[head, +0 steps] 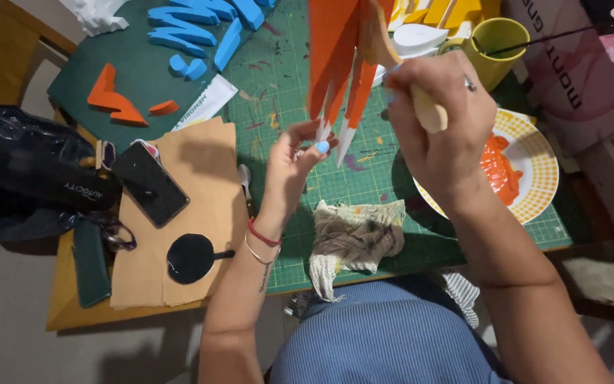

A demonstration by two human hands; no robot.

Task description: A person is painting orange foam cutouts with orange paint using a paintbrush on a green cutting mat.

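We find the left hand raised over the green cutting mat, its fingers pinched narrow on the white lower tip of an orange foam shape that stands upright and runs out of the top of the view. The right hand sits just beside the shape on its far side from the left fingers, closed around a pale wooden brush handle; the brush head is hidden behind the shape, so we cannot tell whether it touches.

Below the left fingers, near the mat's front edge, lies a crumpled stained rag. Under the right hand rests a yellow-rimmed plate holding orange paint. Beyond the right fingers stands a yellow-green cup. Well apart to the left of the left fingers we note a dark phone on brown paper, blue foam letters and orange foam pieces.
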